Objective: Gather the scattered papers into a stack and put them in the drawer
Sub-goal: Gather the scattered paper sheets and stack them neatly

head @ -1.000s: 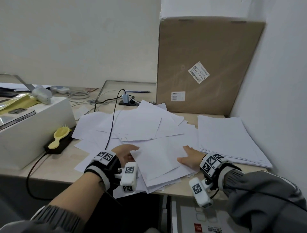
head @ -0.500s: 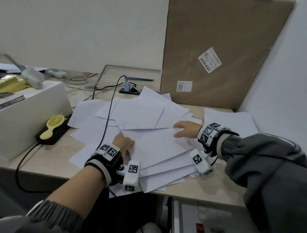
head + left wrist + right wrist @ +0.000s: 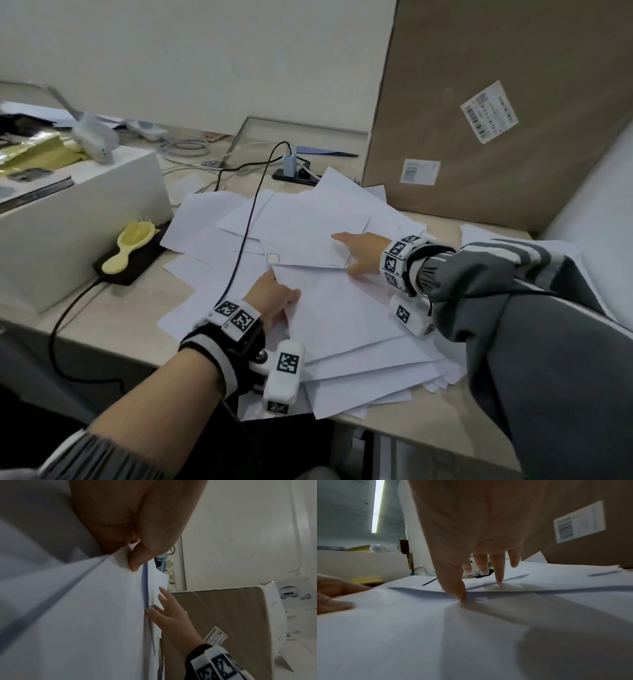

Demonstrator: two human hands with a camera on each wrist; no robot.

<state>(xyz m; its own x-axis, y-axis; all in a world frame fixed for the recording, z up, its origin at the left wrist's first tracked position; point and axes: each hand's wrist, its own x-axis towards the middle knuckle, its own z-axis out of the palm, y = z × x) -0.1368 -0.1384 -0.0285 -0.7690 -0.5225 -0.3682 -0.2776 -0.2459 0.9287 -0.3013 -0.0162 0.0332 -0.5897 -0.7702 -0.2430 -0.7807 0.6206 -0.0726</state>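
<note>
Papers (image 3: pixel 308 233) lie fanned in a loose heap across the table (image 3: pixel 113 325). Left hand (image 3: pixel 274 299) pinches the near sheets' edge between thumb and fingers; right hand (image 3: pixel 359 251) rests spread, fingertips (image 3: pixel 499 579) pressing a farther sheet.

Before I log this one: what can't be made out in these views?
- Drawer: not identifiable; head view shows only blurred shapes below the desk edge.
- Left hand fingers: papers cover them in the head view.
- Box label print: too small.
- Sheet count: overlapping.
</note>
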